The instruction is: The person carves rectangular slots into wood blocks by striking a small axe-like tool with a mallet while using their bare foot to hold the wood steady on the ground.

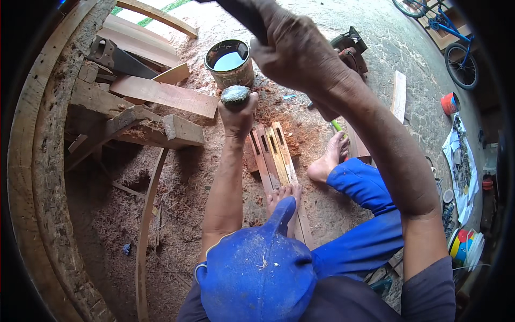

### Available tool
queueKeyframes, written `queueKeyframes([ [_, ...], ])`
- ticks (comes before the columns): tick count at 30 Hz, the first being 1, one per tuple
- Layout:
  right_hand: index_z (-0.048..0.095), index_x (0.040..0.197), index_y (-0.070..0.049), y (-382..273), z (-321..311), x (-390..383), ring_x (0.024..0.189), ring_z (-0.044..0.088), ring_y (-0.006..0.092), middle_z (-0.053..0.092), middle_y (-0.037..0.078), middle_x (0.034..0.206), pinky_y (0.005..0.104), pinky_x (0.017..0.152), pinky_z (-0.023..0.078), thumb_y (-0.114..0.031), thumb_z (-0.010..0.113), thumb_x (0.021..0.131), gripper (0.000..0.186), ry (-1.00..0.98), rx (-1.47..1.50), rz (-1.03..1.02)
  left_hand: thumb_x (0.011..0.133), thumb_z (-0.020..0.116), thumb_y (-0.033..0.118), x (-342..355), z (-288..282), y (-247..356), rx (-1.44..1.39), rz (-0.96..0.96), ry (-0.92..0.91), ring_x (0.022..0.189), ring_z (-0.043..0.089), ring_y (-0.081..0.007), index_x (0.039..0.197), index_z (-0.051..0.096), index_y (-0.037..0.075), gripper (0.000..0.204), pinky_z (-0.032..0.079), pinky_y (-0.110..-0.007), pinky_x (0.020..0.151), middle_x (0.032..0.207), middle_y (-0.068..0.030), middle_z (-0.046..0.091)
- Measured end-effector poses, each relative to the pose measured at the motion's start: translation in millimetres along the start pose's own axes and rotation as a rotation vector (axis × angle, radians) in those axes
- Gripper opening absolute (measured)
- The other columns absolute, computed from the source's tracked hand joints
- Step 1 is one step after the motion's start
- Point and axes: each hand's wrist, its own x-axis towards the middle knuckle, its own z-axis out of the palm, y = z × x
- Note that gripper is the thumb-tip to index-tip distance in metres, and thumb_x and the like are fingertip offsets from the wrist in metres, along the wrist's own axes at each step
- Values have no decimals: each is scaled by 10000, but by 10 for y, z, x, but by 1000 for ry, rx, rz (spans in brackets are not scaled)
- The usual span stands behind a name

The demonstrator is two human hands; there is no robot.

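Note:
My left hand (238, 119) is closed around a rounded, dark stone-like lump (235, 95) with a pale, wet-looking top, held just in front of a bucket (227, 78) with whitish liquid. Raised at the upper middle, my right hand (300, 48) grips a long dark tool (244, 15); its far end leaves the picture, so its kind is unclear. Below the hands lie several narrow wooden bars (274, 155) side by side, with slots cut near their far ends. One bare foot (283, 194) rests on them. My other foot (328, 158) is to their right.
At left stand heavy timber beams (185, 131) with a handsaw (120, 58) and planks (166, 96). Shavings cover the ground. Behind my right forearm sits a dark and brown machine (352, 53). Farther right are a red pot (449, 103), a white cloth (461, 166) and a blue bicycle (445, 27).

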Motion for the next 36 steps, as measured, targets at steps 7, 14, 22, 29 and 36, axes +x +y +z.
queueKeyframes([
  [7,474,1340,-119,430,176,-594,968,702,355,704,225,980,499,842,572,-62,560,810,540,-462,-226,4,810,777,94,-391,133,183,224,396,63,762,707,-171,1031,684,-19,265,572,-327,669,925,-90,729],
  [14,467,1378,-90,205,97,103,705,706,248,690,176,820,389,647,584,-60,586,892,501,31,-109,-119,843,735,113,185,60,-138,-113,-215,73,411,524,-102,762,668,34,132,403,-259,376,583,-28,592],
  [22,454,1399,-72,627,430,-702,950,690,357,684,191,1062,457,879,538,-69,647,845,587,-338,23,196,774,781,41,-822,21,244,228,182,33,579,605,-154,744,603,49,180,480,-298,569,662,-32,622],
  [29,439,1452,-51,1158,1051,-1528,1163,609,247,643,193,1216,365,1024,446,-116,690,854,651,-153,587,313,735,808,46,-822,-156,468,214,175,-19,594,623,-189,768,612,43,199,486,-308,584,697,-62,636],
  [36,391,1492,-22,1216,1396,-2219,663,554,81,627,37,919,258,559,463,-96,701,851,716,-337,824,742,749,801,28,-864,-152,435,305,238,-62,630,613,-158,755,614,46,187,484,-294,606,720,-54,630],
])
